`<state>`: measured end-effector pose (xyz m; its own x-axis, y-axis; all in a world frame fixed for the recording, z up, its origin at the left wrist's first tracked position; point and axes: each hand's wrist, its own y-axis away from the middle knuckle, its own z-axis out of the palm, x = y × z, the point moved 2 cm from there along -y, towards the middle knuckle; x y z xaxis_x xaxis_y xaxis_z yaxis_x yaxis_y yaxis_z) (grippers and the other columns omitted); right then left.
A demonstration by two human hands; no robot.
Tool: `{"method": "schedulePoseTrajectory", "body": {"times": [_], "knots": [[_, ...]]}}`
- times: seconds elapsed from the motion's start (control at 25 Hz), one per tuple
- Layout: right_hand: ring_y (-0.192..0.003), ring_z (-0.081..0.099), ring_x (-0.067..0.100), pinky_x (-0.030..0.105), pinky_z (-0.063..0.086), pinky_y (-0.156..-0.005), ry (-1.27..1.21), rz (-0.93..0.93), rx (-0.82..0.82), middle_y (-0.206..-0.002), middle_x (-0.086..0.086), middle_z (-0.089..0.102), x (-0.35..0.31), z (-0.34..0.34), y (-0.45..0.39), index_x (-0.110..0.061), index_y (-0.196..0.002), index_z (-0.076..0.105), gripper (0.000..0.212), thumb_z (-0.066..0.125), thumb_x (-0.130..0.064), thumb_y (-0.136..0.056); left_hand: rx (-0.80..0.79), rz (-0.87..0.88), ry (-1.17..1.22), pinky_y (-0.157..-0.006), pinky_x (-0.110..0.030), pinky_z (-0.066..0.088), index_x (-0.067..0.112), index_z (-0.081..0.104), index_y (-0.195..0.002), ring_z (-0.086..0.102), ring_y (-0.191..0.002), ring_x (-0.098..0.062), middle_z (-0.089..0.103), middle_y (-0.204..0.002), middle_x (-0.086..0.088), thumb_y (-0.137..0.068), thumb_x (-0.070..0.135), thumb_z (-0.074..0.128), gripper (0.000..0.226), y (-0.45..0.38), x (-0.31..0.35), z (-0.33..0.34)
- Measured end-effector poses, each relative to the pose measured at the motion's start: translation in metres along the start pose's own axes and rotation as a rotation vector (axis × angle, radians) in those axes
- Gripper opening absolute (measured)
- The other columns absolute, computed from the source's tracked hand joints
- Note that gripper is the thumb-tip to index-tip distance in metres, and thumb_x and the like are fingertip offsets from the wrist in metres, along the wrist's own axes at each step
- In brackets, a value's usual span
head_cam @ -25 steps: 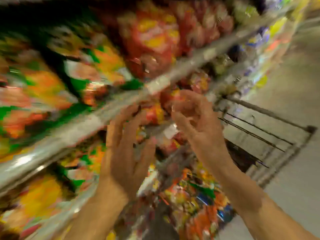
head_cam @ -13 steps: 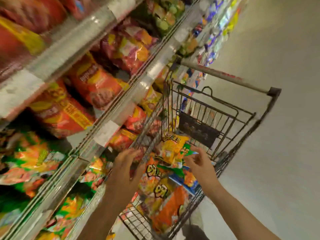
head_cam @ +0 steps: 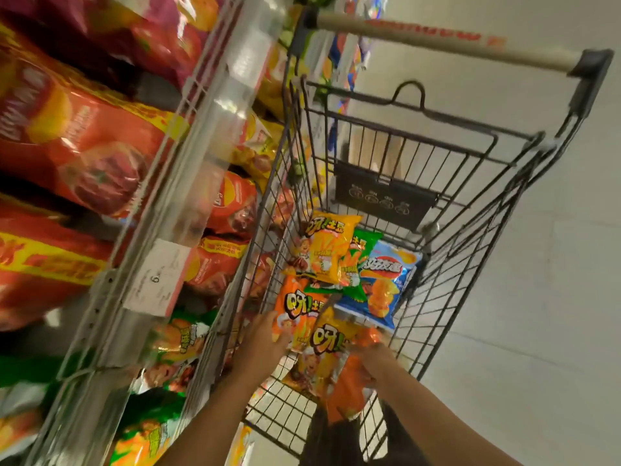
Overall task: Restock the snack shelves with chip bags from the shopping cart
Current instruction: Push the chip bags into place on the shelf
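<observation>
A supermarket snack aisle: wire-fronted shelves (head_cam: 188,136) packed with red, orange and green chip bags (head_cam: 87,142), a paper price tag (head_cam: 156,277) clipped to the shelf edge, and a metal shopping cart (head_cam: 470,210) with a beige handle (head_cam: 437,45) parked just beside them on a pale floor (head_cam: 554,297).

One shopping cart (head_cam: 447,183) holds six chip bags (head_cam: 327,252) (shelf bags uncountable).
</observation>
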<state>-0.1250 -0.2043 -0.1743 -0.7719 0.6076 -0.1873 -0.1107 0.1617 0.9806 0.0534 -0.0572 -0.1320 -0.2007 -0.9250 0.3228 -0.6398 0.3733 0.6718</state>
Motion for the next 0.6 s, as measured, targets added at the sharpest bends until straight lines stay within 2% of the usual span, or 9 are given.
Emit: {"method": "schedulePoseTrajectory", "body": {"times": [0.08,0.12,0.16,0.2,0.28,0.32,0.4,0.52,0.6], "knots": [[-0.076,0.061,0.008,0.016,0.055,-0.071,-0.111,0.096,0.048,-0.099,0.003,0.071,0.018,0.022,-0.022,-0.008,-0.115,0.057,0.017,0.053,-0.01,-0.099,-0.115,-0.085,-0.018,-0.105,-0.041,0.046,0.018,0.043,-0.149,0.05,-0.128,-0.029,0.048,-0.14,-0.009,-0.1,0.037,0.058,0.055,-0.034,-0.021,0.028],[-0.1,0.06,0.005,0.003,0.042,-0.09,-0.163,0.116,0.104,-0.126,0.006,0.065,0.028,0.032,-0.035,-0.007,-0.133,0.053,0.033,0.051,-0.017,-0.101,-0.152,-0.115,-0.017,-0.106,-0.042,0.046,0.018,0.04,-0.151,0.05,-0.13,-0.031,0.047,-0.141,-0.011,-0.098,0.035,0.06,0.059,-0.049,-0.028,0.04],[-0.118,0.055,0.01,0.003,0.039,-0.093,-0.214,0.132,0.189,-0.144,0.009,0.053,0.041,0.042,-0.047,-0.006,-0.146,0.043,0.054,0.055,-0.03,-0.099,-0.167,-0.128,-0.008,-0.107,-0.044,0.046,0.019,0.038,-0.152,0.049,-0.132,-0.032,0.046,-0.142,-0.012,-0.096,0.032,0.062,0.062,-0.065,-0.035,0.054],[-0.13,0.05,0.025,0.019,0.04,-0.107,-0.276,0.209,0.263,-0.15,0.015,0.045,0.05,0.053,-0.049,-0.008,-0.152,0.036,0.074,0.059,-0.046,-0.093,-0.152,-0.133,0.004,-0.107,-0.047,0.046,0.021,0.036,-0.153,0.048,-0.133,-0.033,0.046,-0.144,-0.011,-0.095,0.032,0.064,0.066,-0.08,-0.04,0.063],[-0.138,0.042,0.04,0.047,0.036,-0.114,-0.271,0.307,0.416,-0.153,0.022,0.039,0.068,0.07,-0.062,-0.012,-0.155,0.029,0.091,0.057,-0.063,-0.085,-0.082,-0.133,-0.012,-0.11,-0.05,0.043,0.024,0.027,-0.157,0.042,-0.139,-0.033,0.04,-0.151,-0.012,-0.092,0.035,0.067,0.078,-0.108,-0.046,0.076],[-0.139,0.039,0.042,0.05,0.033,-0.114,-0.25,0.315,0.468,-0.153,0.023,0.037,0.073,0.076,-0.065,-0.013,-0.156,0.027,0.092,0.058,-0.063,-0.085,-0.062,-0.127,-0.023,-0.113,-0.05,0.04,0.023,0.025,-0.158,0.04,-0.141,-0.034,0.039,-0.154,-0.012,-0.09,0.036,0.069,0.082,-0.12,-0.046,0.079],[-0.138,0.041,0.042,0.05,0.034,-0.113,-0.235,0.281,0.529,-0.15,0.023,0.041,0.079,0.084,-0.07,-0.014,-0.155,0.028,0.091,0.064,-0.06,-0.084,-0.077,-0.134,0.029,-0.114,-0.049,0.04,0.02,0.028,-0.155,0.042,-0.14,-0.034,0.043,-0.152,-0.012,-0.085,0.031,0.076,0.085,-0.142,-0.05,0.089],[-0.125,0.056,0.034,0.049,0.046,-0.105,-0.172,-0.018,0.439,-0.138,0.011,0.059,0.081,0.1,-0.064,-0.026,-0.151,0.035,0.082,0.067,-0.06,-0.084,-0.103,-0.17,0.036,-0.112,-0.052,0.041,0.014,0.035,-0.152,0.045,-0.138,-0.037,0.046,-0.15,-0.015,-0.08,0.037,0.082,0.089,-0.158,-0.057,0.099],[-0.126,0.054,0.027,0.051,0.044,-0.106,-0.129,-0.126,0.455,-0.135,0.003,0.06,0.087,0.105,-0.052,-0.03,-0.149,0.037,0.073,0.067,-0.051,-0.087,-0.131,-0.151,-0.051,-0.113,-0.053,0.038,0.016,0.039,-0.15,0.039,-0.141,-0.038,0.039,-0.154,-0.015,-0.079,0.047,0.08,0.088,-0.161,-0.062,0.103]]}}
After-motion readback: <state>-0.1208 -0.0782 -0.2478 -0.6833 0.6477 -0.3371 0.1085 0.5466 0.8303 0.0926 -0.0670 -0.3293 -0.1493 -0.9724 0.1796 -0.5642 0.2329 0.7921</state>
